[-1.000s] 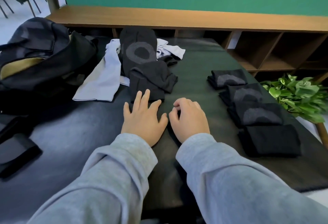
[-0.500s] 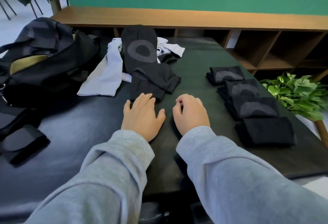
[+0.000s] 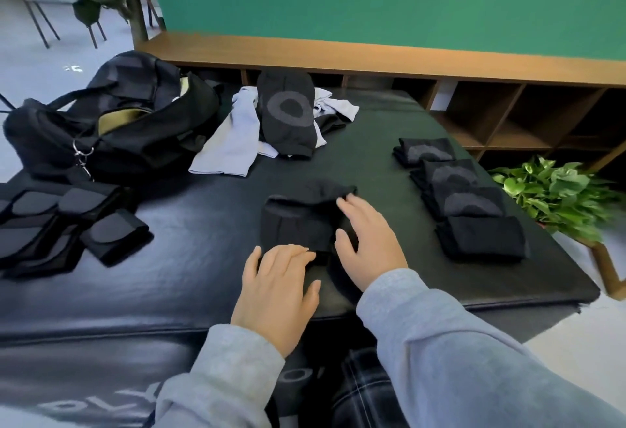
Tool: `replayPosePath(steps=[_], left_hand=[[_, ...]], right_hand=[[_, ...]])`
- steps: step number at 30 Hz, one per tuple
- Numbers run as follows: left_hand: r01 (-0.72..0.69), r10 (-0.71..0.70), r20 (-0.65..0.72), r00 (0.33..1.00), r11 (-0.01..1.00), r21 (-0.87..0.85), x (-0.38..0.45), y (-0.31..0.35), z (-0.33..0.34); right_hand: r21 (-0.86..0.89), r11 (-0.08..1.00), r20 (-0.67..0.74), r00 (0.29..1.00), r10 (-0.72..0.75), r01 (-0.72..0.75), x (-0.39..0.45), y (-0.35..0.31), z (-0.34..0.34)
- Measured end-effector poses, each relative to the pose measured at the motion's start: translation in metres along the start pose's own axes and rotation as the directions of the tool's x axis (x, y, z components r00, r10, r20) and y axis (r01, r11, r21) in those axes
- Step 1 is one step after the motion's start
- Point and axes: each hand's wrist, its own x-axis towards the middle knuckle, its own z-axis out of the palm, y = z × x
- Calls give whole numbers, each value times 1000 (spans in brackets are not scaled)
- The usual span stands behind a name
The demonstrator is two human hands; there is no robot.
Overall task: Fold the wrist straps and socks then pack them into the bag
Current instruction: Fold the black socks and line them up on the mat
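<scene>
A black sock (image 3: 298, 224) lies crumpled in the near middle of the black padded table (image 3: 176, 258). My left hand (image 3: 276, 292) presses flat fingers on its near edge. My right hand (image 3: 371, 244) lies over its right end, fingertips touching the far fold. Several folded black socks (image 3: 474, 224) form a row at the right. Folded black wrist straps (image 3: 67, 224) lie at the left edge. The black bag (image 3: 111, 122) stands unzipped at the back left. Beside it is a pile of unfolded socks, a black sock with a grey ring (image 3: 288, 116) on top of a light grey one (image 3: 230, 146).
A wooden shelf unit (image 3: 508, 116) runs along the green wall behind the table. A leafy potted plant (image 3: 559, 190) stands off the table's right edge. Chair legs and a tree trunk show at the far left.
The small black sock has left the pile and now lies nearer to me in the middle. Both hands moved onto it. The view has swung left, bringing the wrist straps into sight.
</scene>
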Motion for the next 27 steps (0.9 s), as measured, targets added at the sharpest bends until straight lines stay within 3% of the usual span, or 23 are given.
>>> replayPosePath(steps=[9, 16, 23, 27], left_hand=[[-120, 115, -96, 989, 992, -48, -10, -2, 4], [121, -119, -41, 992, 990, 73, -4, 3, 5], [104, -101, -58, 993, 993, 50, -4, 1, 6], [83, -83, -76, 994, 997, 4, -7, 0, 7]], right_hand=[[-14, 999, 131, 990, -41, 43, -2, 1, 2], [-17, 994, 167, 980, -107, 112, 3, -5, 1], [-85, 966, 165, 959, -229, 245, 8, -1, 9], [-115, 955, 76, 961, -266, 274, 8, 0, 10]])
